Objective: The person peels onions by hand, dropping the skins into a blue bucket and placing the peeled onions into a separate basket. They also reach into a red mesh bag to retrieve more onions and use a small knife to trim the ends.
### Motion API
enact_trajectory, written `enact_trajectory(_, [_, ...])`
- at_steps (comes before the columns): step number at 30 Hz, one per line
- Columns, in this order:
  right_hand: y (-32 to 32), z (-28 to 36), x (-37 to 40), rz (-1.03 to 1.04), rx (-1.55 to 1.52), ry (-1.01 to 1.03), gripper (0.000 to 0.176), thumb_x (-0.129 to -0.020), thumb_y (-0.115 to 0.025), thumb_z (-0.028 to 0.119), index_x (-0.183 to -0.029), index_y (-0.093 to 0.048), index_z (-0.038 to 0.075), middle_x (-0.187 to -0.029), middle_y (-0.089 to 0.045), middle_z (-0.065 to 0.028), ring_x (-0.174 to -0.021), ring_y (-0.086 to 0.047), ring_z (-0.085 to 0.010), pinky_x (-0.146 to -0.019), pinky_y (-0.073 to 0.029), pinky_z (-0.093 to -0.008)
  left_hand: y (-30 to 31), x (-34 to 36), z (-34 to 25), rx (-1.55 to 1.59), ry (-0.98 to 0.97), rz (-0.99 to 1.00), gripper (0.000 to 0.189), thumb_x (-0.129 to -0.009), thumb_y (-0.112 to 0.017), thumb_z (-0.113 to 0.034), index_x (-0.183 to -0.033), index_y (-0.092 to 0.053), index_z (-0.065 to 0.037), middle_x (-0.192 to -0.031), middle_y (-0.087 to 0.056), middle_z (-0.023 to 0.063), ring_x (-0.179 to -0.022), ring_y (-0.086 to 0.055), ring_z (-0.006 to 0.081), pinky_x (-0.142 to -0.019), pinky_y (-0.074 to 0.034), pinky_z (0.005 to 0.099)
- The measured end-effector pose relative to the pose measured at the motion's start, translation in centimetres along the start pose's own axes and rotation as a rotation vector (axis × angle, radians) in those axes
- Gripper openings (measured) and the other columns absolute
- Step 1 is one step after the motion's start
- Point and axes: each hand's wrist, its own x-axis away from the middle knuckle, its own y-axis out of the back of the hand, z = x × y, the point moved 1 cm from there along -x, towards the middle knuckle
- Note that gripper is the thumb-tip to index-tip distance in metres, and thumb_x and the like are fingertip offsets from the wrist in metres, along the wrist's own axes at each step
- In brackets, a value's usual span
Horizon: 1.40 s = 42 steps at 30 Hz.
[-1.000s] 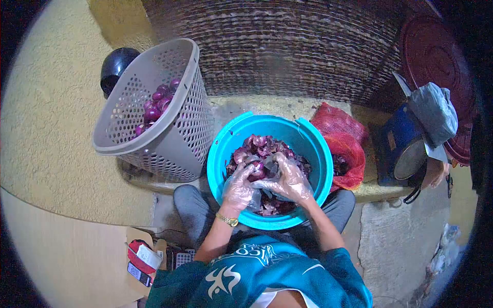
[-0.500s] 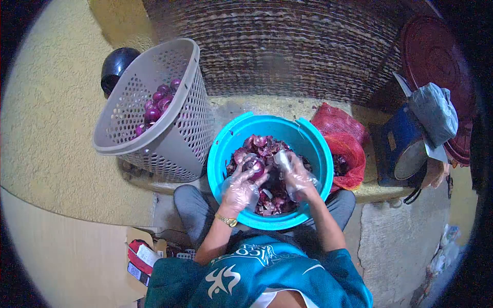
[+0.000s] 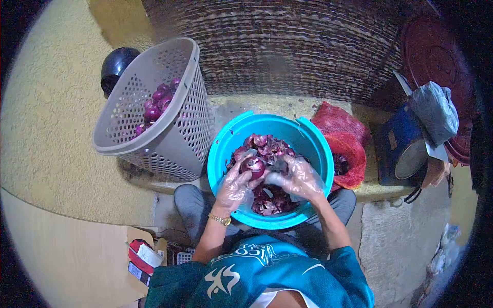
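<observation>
A turquoise tub [image 3: 319, 149] sits between my knees with red onions and purple onion skins [image 3: 272, 149] in it. Over its left half, my left hand [image 3: 236, 187], in a clear plastic glove, grips a red onion [image 3: 253, 167] between thumb and fingers. My right hand [image 3: 300, 177], gloved the same way, is just right of that onion, its fingers curled around a small tool with a whitish handle [image 3: 276, 179]. The tool's far end is blurred.
A grey perforated basket [image 3: 192, 123] with peeled red onions [image 3: 159, 102] leans at the left, a dark bowl [image 3: 119, 64] behind it. Right of the tub lies a red mesh sack [image 3: 339, 123]; farther right stands a blue scale [image 3: 403, 138] bearing a grey plastic bundle [image 3: 435, 113].
My right hand has turned and lowered the tool toward the onion, its whitish handle now pointing left. My left hand has shifted slightly left, still around the onion.
</observation>
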Motion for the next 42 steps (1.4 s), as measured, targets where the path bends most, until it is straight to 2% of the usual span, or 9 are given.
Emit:
enact_trajectory(2, [0.0,0.3,0.0,-0.066,0.052,0.270,0.057,-0.064,-0.085,0.045,-0.095,-0.065,0.002,-0.079,-0.068,-0.0174,-0.074,-0.067,-0.0356,-0.067,-0.052,-0.0418,0.0,0.0,-0.1,0.034,0.032,0.048,0.056,-0.095,-0.054,-0.006,-0.147,-0.031,-0.009,-0.144,-0.039,0.0088,-0.129,-0.047,0.0256,-0.105,-0.045,0.0451])
enact_trajectory(7, [0.2,-0.3,-1.1,-0.006,0.228,0.296,0.059,-0.065,-0.084,0.048,-0.095,-0.064,0.002,-0.075,-0.066,-0.0177,-0.072,-0.065,-0.0378,-0.065,-0.051,-0.0439,0.7,0.3,0.5,-0.017,0.036,-0.010,0.057,-0.095,-0.059,-0.019,-0.144,-0.036,-0.001,-0.139,-0.047,0.0109,-0.125,-0.051,0.0262,-0.096,-0.050,0.0427])
enact_trajectory(13, [0.3,0.4,-1.3,-0.003,0.323,0.325,0.060,-0.064,-0.083,0.051,-0.092,-0.062,0.002,-0.073,-0.064,-0.0181,-0.069,-0.063,-0.0386,-0.063,-0.050,-0.0451,-0.2,0.8,0.3,-0.085,0.020,0.035,0.059,-0.096,-0.058,-0.025,-0.143,-0.036,0.002,-0.142,-0.045,0.0106,-0.129,-0.046,0.0243,-0.104,-0.043,0.0391])
enact_trajectory(18, [0.3,0.8,-1.5,0.030,0.210,0.307,0.060,-0.063,-0.083,0.053,-0.089,-0.063,0.002,-0.074,-0.064,-0.0193,-0.070,-0.064,-0.0386,-0.063,-0.049,-0.0457,-0.1,0.3,0.2,-0.046,0.041,0.076,0.061,-0.093,-0.063,-0.026,-0.145,-0.037,-0.007,-0.138,-0.049,0.0077,-0.124,-0.050,0.0214,-0.099,-0.048,0.0395])
enact_trajectory(27, [-0.1,0.2,-1.7,0.012,0.208,0.344,0.052,-0.077,-0.073,0.050,-0.092,-0.065,0.001,-0.074,-0.064,-0.0221,-0.074,-0.064,-0.0410,-0.069,-0.050,-0.0477,-0.6,0.0,-0.2,-0.067,0.052,0.113,0.066,-0.091,-0.065,-0.028,-0.144,-0.035,-0.004,-0.138,-0.048,0.0087,-0.126,-0.049,0.0219,-0.099,-0.048,0.0402])
enact_trajectory(33, [0.0,0.6,-1.8,0.228,0.180,0.243,0.047,-0.089,-0.060,0.048,-0.099,-0.069,0.003,-0.081,-0.067,-0.0229,-0.076,-0.066,-0.0390,-0.069,-0.050,-0.0472,-0.4,0.1,-0.4,-0.040,0.078,0.114,0.063,-0.093,-0.063,-0.021,-0.145,-0.033,-0.003,-0.139,-0.048,0.0097,-0.126,-0.049,0.0235,-0.097,-0.051,0.0429])
enact_trajectory(35, [-0.8,-0.8,-1.9,0.148,0.124,0.295,0.051,-0.084,-0.066,0.052,-0.090,-0.068,0.002,-0.075,-0.065,-0.0224,-0.074,-0.066,-0.0391,-0.067,-0.050,-0.0468,-0.3,0.1,-0.3,-0.040,0.066,0.133,0.062,-0.093,-0.062,-0.019,-0.145,-0.033,-0.003,-0.139,-0.048,0.0098,-0.126,-0.049,0.0235,-0.097,-0.051,0.0420])
enact_trajectory(37, [-0.3,-0.2,-1.8,0.101,0.158,0.319,0.048,-0.078,-0.072,0.049,-0.087,-0.067,0.002,-0.074,-0.065,-0.0205,-0.071,-0.065,-0.0380,-0.066,-0.050,-0.0454,-0.3,0.3,-0.1,-0.128,0.041,0.094,0.066,-0.092,-0.064,-0.036,-0.144,-0.038,-0.004,-0.139,-0.048,0.0073,-0.125,-0.049,0.0197,-0.099,-0.049,0.0369])
enact_trajectory(42, [0.4,0.3,-1.7,0.003,0.217,0.375,0.052,-0.065,-0.082,0.050,-0.082,-0.064,0.004,-0.072,-0.064,-0.0175,-0.067,-0.064,-0.0362,-0.063,-0.050,-0.0434,-0.6,0.3,-0.3,-0.154,0.042,0.114,0.067,-0.092,-0.063,-0.037,-0.143,-0.038,-0.002,-0.140,-0.046,0.0082,-0.127,-0.048,0.0210,-0.102,-0.047,0.0361])
